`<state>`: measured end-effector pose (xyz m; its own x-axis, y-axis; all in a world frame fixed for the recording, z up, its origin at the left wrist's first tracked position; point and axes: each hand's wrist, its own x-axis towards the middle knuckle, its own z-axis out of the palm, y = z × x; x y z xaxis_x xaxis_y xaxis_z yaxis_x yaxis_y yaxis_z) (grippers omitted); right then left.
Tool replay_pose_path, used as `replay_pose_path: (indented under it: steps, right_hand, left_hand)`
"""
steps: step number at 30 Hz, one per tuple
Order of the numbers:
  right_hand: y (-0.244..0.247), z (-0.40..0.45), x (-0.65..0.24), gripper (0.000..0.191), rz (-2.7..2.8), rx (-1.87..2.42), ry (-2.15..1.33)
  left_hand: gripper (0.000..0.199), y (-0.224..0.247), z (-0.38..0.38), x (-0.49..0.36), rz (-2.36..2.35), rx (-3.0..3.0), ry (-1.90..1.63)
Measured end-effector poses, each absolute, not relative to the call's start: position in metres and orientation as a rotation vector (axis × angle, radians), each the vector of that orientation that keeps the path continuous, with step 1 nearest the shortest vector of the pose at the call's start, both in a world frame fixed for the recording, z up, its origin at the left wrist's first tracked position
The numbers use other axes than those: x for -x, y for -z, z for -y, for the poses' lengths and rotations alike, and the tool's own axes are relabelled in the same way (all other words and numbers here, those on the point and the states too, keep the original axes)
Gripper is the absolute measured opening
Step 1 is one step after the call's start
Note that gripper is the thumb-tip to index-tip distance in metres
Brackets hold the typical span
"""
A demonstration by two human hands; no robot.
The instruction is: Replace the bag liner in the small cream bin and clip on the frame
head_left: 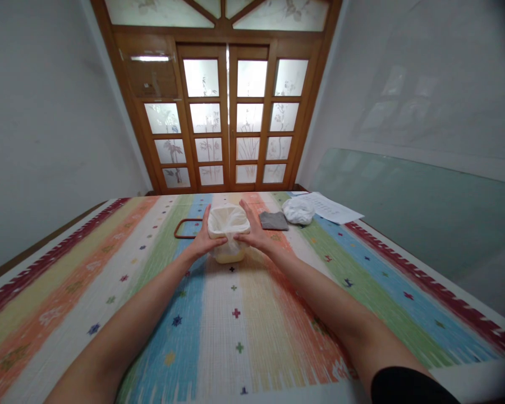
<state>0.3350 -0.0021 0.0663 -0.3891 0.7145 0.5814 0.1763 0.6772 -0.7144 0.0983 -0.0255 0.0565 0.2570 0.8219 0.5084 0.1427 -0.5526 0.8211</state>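
Observation:
A small pale yellow bin (229, 257) stands upright on the striped cloth, lined with a translucent white plastic bag (229, 220) whose edge is folded over the rim. My left hand (205, 238) clasps its left side, thumb across the front. On the right side my right hand (253, 229) holds it the same way, with the thumb on the front and fingers along the side. A reddish-brown rectangular ring (175, 229) lies just left of my left hand, partly hidden behind it.
Right of the bin lie a folded grey cloth (273, 221), a crumpled white plastic bundle (298, 211) and printed paper sheets (330, 208). A frosted glass panel (404, 207) leans along the right wall. Wooden doors (228, 118) stand beyond the table.

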Motion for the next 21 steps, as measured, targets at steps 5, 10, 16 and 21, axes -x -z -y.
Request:
replay_pose_path:
  steps: [5,10,16,21]
  right_hand:
    - [-0.0649,0.0008,-0.3330,0.147,1.874,0.691,-0.756]
    - [-0.0643,0.0003,-0.3351,0.148,1.896,0.660,-0.771]
    - [-0.0646,0.0063,-0.3360,0.144,1.914,0.679,-0.751]
    - [-0.0649,0.0006,-0.3399,0.135,1.965,0.681,-0.668]
  left_hand:
    - [0.145,-0.0564,0.0272,-0.1001,-0.921,-1.893,-1.333]
    - [0.151,-0.0583,0.0255,-0.0989,-0.882,-1.891,-1.320]
    - [0.147,-0.0590,0.0245,-0.0939,-0.875,-1.900,-1.315]
    - [0.142,-0.0600,0.0241,-0.0920,-0.874,-1.938,-1.348]
